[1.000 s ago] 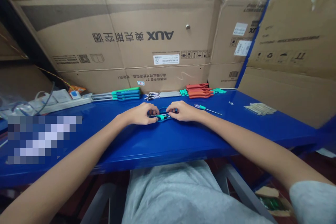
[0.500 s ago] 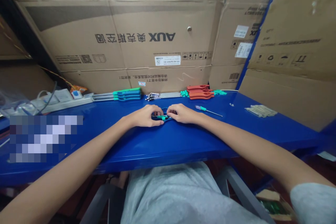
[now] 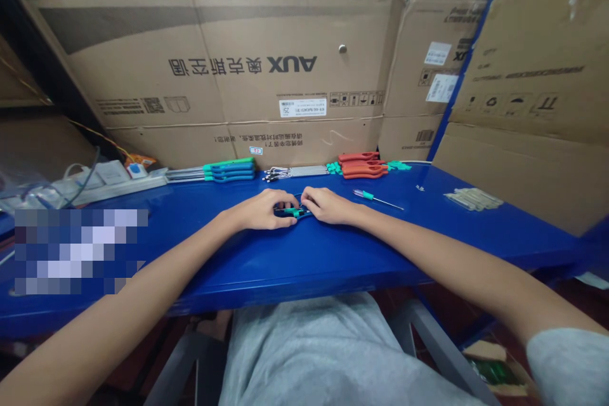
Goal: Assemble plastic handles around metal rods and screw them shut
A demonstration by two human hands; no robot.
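Observation:
Between my hands, low over the tabletop, is a blue tool handle with a green piece [image 3: 294, 212] and a dark part at its middle. My left hand [image 3: 270, 209] is curled round its left end, thumb below and fingers above. At its right end, my right hand [image 3: 326, 205] is closed in a pinch, with the fingertips on or close beside the green piece. The fingers hide much of the handle, and what exactly the right fingertips grip is too small to make out. A screwdriver [image 3: 378, 199] with a green-banded handle lies right of my right hand.
Along the back of the blue table [image 3: 304, 260] lie blue and green handles [image 3: 231, 169], metal rods [image 3: 307, 171], orange handles [image 3: 364, 168] and small green pieces [image 3: 399, 166]. A power strip [image 3: 118, 192] is at left, pale slim pieces [image 3: 473, 199] at right. Cardboard [image 3: 238, 32] walls the back.
My right hand has shifted slightly left, its fingertips closer to the green piece. The left hand keeps its hold, and the things on the table lie as before.

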